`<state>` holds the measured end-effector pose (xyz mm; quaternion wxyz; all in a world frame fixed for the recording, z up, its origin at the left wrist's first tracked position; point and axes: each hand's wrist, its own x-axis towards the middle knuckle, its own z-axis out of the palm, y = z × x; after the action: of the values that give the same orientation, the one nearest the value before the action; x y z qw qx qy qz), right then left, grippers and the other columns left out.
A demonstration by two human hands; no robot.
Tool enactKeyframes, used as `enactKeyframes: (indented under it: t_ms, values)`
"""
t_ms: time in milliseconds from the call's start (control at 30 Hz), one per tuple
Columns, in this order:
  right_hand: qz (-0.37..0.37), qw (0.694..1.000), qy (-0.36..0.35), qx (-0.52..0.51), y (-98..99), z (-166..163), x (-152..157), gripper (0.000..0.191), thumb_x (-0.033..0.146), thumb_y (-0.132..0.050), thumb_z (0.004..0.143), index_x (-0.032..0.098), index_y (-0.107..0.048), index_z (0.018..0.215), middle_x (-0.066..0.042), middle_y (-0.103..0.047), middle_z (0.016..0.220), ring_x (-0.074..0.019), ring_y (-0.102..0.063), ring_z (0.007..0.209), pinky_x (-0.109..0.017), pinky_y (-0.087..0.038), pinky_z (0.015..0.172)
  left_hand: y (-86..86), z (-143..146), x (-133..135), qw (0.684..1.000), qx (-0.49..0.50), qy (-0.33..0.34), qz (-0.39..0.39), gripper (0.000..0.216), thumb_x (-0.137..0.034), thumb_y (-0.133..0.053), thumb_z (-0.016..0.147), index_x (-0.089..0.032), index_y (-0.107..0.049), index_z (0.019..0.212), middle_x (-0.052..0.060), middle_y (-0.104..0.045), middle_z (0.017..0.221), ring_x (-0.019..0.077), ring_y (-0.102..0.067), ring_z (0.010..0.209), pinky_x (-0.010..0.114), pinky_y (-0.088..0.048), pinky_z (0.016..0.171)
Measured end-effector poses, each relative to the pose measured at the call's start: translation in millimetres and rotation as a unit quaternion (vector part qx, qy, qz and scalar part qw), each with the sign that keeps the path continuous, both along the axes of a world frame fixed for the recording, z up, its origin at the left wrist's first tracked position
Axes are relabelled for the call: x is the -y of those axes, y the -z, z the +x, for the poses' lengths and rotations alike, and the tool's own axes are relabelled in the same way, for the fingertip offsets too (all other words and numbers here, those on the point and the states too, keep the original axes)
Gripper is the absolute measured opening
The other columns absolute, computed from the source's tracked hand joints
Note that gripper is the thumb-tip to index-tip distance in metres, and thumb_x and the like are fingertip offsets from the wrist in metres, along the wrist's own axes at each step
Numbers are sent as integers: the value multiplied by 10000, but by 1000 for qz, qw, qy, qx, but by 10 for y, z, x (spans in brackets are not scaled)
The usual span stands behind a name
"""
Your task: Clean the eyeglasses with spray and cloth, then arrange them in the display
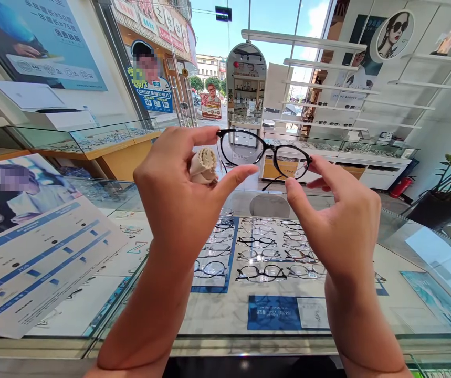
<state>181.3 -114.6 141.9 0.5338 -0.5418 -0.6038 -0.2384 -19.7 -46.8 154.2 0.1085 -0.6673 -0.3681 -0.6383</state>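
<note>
A pair of black-rimmed eyeglasses point(268, 146) is held up above the glass counter, tilted down to the right. My left hand point(180, 186) is closed, its index fingertip at the left end of the frame and its thumb stretched out below the left lens. A rolled beige cloth point(203, 165) is tucked in the same hand, its end poking out beside the thumb. My right hand point(337, 215) pinches the right end of the frame between thumb and fingers. One temple arm shows below the lenses; the rest is partly hidden by my hands.
Beneath my hands, the glass display counter point(217, 317) holds rows of eyeglasses point(262, 272) and a blue-and-white card point(274, 312). On the left stands a printed chart point(40, 262). A potted plant point(441, 194) and a fire extinguisher point(403, 186) are at the right. Shelves point(327, 86) hang beyond.
</note>
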Motion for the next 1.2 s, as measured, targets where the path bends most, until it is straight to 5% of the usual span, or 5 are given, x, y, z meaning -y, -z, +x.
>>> enactKeyframes:
  t_ms: [267,533,867,1033,1200]
  values:
    - [-12,1000,-15,-16,5,-1,-6,420,457,-698,974,253,-795,1327,-116,-845,1172,-276,-765,895,-480,-622,858,-15,-17,6,1000,0,8,-6,545,-739,-834,891,-343,-776,1260,-9,-819,1236,348,-754,1284,562,-666,1069]
    - [77,997,-24,-9,74,-11,-76,490,385,-710,1007,320,-694,1492,-120,-772,1349,-341,-730,1246,-520,-647,963,6,22,-97,995,30,82,-45,599,-721,-844,897,-293,-758,1307,31,-813,1289,337,-749,1322,518,-688,1018]
    - [105,994,-28,-18,109,-39,-91,581,376,-708,1021,356,-609,1593,-133,-715,1423,-373,-673,1305,-585,-632,996,59,82,-163,987,56,119,-88,597,-690,-872,887,-333,-745,1348,37,-793,1368,300,-804,1161,483,-710,983]
    - [109,994,-8,-6,91,-55,-81,578,371,-714,1016,367,-603,1584,-122,-727,1396,-355,-684,1267,-572,-640,976,58,96,-183,984,61,142,-89,628,-692,-889,867,-327,-733,1353,66,-796,1348,323,-781,1232,474,-697,988]
    - [114,991,-61,-41,69,-75,-81,471,350,-632,1055,337,-645,1526,-126,-703,1409,-344,-683,1280,-562,-635,976,47,115,-184,989,65,122,-61,637,-654,-887,887,-346,-687,1408,57,-751,1454,321,-754,1289,492,-678,1029]
